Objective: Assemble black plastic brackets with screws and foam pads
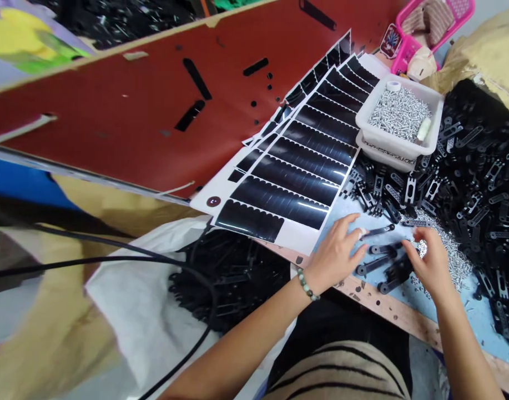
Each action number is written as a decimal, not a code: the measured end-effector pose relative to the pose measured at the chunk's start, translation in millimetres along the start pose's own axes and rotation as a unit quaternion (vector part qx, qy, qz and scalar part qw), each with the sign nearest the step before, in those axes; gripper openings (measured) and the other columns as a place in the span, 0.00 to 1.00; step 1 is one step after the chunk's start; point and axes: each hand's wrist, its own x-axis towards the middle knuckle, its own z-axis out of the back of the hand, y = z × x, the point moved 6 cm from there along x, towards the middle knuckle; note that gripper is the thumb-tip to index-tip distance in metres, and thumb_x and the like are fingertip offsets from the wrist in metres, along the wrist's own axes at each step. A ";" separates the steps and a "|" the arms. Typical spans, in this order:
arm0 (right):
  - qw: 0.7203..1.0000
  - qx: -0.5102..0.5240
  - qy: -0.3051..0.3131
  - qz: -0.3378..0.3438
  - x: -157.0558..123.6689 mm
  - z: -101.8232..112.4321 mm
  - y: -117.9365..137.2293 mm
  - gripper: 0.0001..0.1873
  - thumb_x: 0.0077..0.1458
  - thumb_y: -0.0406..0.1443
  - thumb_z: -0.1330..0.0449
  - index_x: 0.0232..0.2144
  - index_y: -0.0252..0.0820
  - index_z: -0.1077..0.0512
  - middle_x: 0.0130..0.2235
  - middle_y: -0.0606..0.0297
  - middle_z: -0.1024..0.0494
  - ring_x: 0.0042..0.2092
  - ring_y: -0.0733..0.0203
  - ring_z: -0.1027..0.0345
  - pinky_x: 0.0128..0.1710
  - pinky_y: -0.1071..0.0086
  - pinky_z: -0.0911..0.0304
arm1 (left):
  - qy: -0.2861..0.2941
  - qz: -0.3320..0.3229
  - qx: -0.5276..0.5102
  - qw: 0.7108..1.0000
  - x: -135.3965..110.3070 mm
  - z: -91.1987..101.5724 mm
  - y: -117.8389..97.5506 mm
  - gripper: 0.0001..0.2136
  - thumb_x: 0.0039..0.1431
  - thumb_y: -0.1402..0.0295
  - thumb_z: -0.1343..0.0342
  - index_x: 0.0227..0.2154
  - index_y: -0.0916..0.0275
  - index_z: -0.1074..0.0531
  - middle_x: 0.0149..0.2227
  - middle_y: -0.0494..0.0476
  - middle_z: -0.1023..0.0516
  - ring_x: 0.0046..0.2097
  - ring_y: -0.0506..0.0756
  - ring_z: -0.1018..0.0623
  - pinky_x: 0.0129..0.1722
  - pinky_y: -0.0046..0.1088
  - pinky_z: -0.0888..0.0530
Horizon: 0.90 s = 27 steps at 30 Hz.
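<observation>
My left hand (337, 247) reaches over the table's near edge, thumb and fingers apart. A bit of white covers one fingertip, which is at the end of a thin black strip with rounded ends (379, 230). My right hand (432, 266) is curved above the small hardware, with a gap between thumb and index finger. Its thumb tip is beside the end of another black strip (383, 248). Between the hands lie more black strips (373, 266) and a blurred dark piece (399, 270). Small nuts and silver screws (449, 253) are heaped around my right hand.
A white tub of screws (435, 119) is stacked on another tub. Black slotted parts (474, 183) are piled at the right. Sheets of black stickers (296, 166) lie left of the tubs, against a red board (125, 122). Black cables (112, 258) cross at the left.
</observation>
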 end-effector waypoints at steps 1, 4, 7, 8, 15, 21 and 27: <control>1.000 -0.003 -0.023 0.016 -14.1 6.5 -3.4 0.14 0.57 0.44 0.44 0.42 0.42 0.34 0.38 0.58 0.28 0.41 0.54 0.33 0.40 0.59 0.35 | 0.010 -0.002 -0.006 1.000 1.0 -0.2 -3.3 0.17 0.61 0.64 0.47 0.51 0.65 0.35 0.59 0.69 0.39 0.60 0.63 0.36 0.57 0.47 0.33; 0.999 -0.013 -0.005 0.036 -48.4 1.3 -4.6 0.16 0.56 0.42 0.42 0.46 0.43 0.33 0.45 0.54 0.28 0.47 0.50 0.34 0.45 0.53 0.34 | 0.069 -0.019 -0.010 0.997 2.2 -11.6 -17.0 0.41 0.51 0.52 0.40 0.62 0.65 0.50 0.63 0.71 0.43 0.64 0.66 0.43 0.61 0.52 0.41; 0.999 0.020 0.015 0.024 -57.2 -18.9 5.6 0.11 0.61 0.37 0.47 0.44 0.42 0.31 0.40 0.56 0.26 0.43 0.55 0.31 0.44 0.57 0.32 | 0.116 -0.016 0.014 0.993 0.1 -31.2 -29.6 0.49 0.43 0.47 0.37 0.63 0.65 0.52 0.62 0.72 0.41 0.65 0.69 0.44 0.62 0.57 0.48; 0.999 0.029 0.009 0.022 -54.8 -23.9 10.2 0.11 0.62 0.36 0.49 0.44 0.41 0.31 0.39 0.56 0.25 0.43 0.55 0.31 0.44 0.58 0.32 | 0.119 -0.011 0.023 0.993 -0.7 -36.7 -32.5 0.48 0.43 0.49 0.37 0.63 0.66 0.51 0.61 0.72 0.40 0.64 0.69 0.43 0.62 0.58 0.50; 0.996 -0.024 0.057 0.065 -31.0 -43.0 32.9 0.22 0.63 0.34 0.54 0.58 0.40 0.37 0.59 0.53 0.33 0.64 0.50 0.47 0.61 0.41 0.53 | 0.069 0.015 0.042 0.997 -0.1 -47.1 -38.2 0.35 0.44 0.65 0.42 0.58 0.67 0.42 0.54 0.69 0.32 0.58 0.67 0.35 0.61 0.54 0.48; 0.999 0.046 0.021 -0.008 -25.4 -36.2 17.8 0.20 0.65 0.35 0.57 0.53 0.41 0.31 0.56 0.54 0.29 0.61 0.52 0.42 0.61 0.43 0.52 | 0.081 0.020 0.066 0.994 4.1 -47.0 -45.9 0.36 0.43 0.62 0.41 0.57 0.70 0.41 0.54 0.71 0.33 0.56 0.68 0.34 0.62 0.53 0.49; 0.972 0.110 -0.206 -0.032 -50.8 26.6 -17.6 0.13 0.62 0.38 0.50 0.41 0.41 0.27 0.44 0.54 0.27 0.49 0.55 0.33 0.50 0.54 0.36 | 0.127 0.020 0.106 0.986 0.5 -54.7 -54.6 0.46 0.41 0.55 0.38 0.62 0.69 0.50 0.60 0.74 0.40 0.61 0.70 0.40 0.61 0.56 0.50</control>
